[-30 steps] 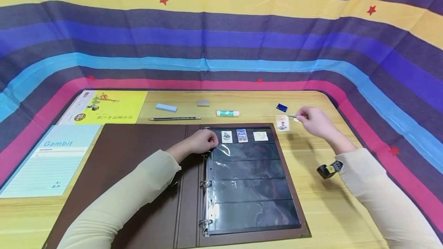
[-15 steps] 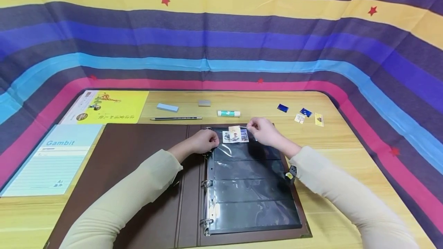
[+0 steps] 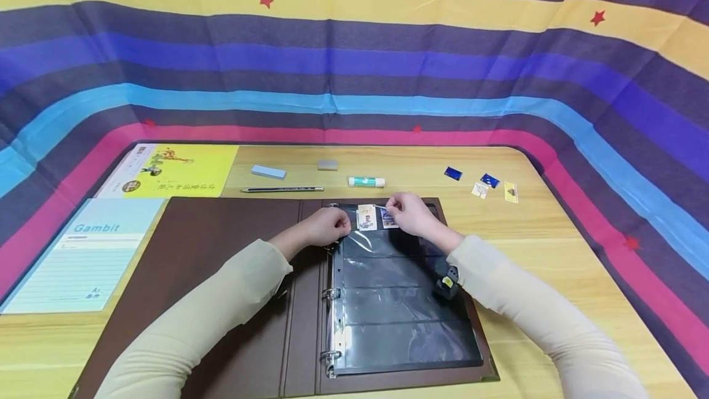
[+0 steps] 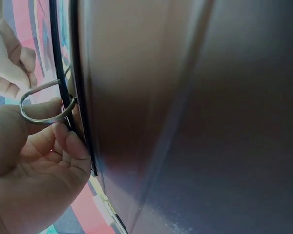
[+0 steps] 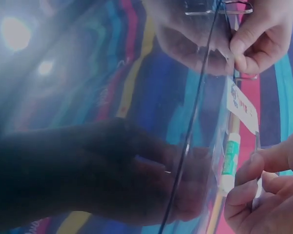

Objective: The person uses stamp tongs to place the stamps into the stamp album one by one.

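Note:
A brown ring binder point(image 3: 232, 263) lies spread on the table with a black pocket page point(image 3: 399, 273) on its right side. My left hand point(image 3: 325, 226) pinches the page's inner upper edge beside the top ring point(image 4: 46, 119). With curled fingers, my right hand point(image 5: 271, 190) holds thin metal tweezers point(image 5: 257, 183), whose tip grips a pale stamp point(image 5: 241, 105). In the head view this stamp point(image 3: 366, 217) is at the top row, covering the first stamp there. A purple-blue stamp point(image 3: 389, 218) shows partly beside my right hand point(image 3: 412, 214), which hides the row's right part.
Beyond the binder lie a pencil point(image 3: 282, 189), a glue stick point(image 3: 366, 182), a blue eraser-like block point(image 3: 268, 172) and a grey block point(image 3: 327, 165). Loose stamps point(image 3: 490, 180) lie at the back right. A notebook point(image 3: 77, 263) and a yellow booklet point(image 3: 194, 171) are at the left.
My right hand has carried the pale stamp in the tweezers from the loose stamps leftward to the page's top row, lastly slightly further left. My left hand has stayed at the page edge.

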A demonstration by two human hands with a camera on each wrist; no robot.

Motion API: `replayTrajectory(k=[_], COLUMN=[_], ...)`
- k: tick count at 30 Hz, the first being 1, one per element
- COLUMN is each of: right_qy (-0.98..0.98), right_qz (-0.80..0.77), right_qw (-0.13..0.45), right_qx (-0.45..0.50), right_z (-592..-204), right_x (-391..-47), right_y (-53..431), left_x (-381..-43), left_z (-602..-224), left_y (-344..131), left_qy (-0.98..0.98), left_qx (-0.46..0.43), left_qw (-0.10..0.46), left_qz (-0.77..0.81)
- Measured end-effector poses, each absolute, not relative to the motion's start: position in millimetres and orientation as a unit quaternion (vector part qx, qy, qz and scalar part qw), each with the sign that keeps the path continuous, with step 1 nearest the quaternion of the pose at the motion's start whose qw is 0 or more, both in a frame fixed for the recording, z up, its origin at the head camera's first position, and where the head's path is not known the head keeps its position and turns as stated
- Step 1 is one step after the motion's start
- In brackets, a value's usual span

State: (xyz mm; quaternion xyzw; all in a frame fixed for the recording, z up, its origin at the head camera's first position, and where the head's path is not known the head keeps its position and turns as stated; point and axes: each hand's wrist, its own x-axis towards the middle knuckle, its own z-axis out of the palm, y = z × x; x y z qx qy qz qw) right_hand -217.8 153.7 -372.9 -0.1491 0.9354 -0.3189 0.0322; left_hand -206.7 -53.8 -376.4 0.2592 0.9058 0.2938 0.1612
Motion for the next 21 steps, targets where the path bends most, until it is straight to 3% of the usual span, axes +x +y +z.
replayTrajectory(k=[12,21], right_qy=[0.943,0.93], right_qz=[-0.256,-0.236], right_qw=[0.086,0.137], right_qx=[-0.193,-0.247], right_z=[-372,-366], right_x=[-202,-209], right_y=[156,162], left_x=[-207,-208], left_z=[-377,-376], left_y=[-54,-53], left_qy=[0.906,0.907], left_qx=[0.26,0.264], left_qw=[0.161,0.159], left_qz=[0.291,0.288])
